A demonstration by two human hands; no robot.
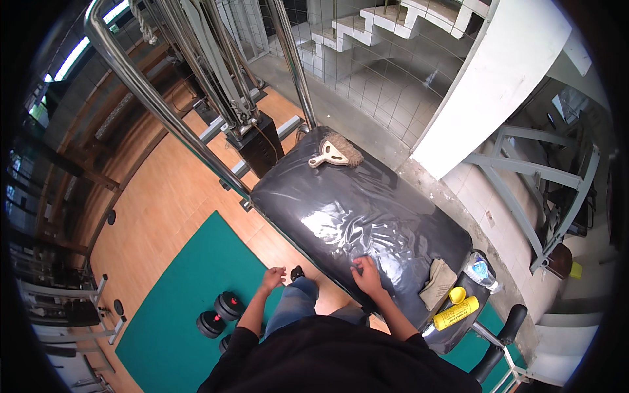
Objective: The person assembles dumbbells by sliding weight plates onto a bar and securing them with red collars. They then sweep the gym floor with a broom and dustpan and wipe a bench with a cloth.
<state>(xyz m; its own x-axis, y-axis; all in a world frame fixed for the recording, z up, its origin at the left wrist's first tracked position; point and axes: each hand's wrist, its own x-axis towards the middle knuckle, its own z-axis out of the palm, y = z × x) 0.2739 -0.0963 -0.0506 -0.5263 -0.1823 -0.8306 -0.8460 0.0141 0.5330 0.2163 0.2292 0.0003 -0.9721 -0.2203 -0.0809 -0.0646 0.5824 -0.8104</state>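
My left hand [273, 279] hangs over the edge of the green mat, its fingers loosely bent and apart with nothing in them. Over the near side of a bench [400, 203] covered in shiny black plastic is my right hand [368, 275], loosely curled, fingers apart and holding nothing. Whether it touches the cover I cannot tell. On the bench's far end lies a hand brush [329, 155] with a cream handle and brown bristles. To the right are a folded beige cloth [438, 283], a yellow cylindrical container [457, 314], a round yellow lid or cup [457, 295] and a clear plastic bottle [481, 270].
Black dumbbells [228, 306] rest on the green mat [177, 281] to my left. A cable machine with chrome posts [141, 85] and a weight stack [255, 147] stands beyond the bench. A white pillar [491, 85] and a grey metal frame [524, 167] are at the right.
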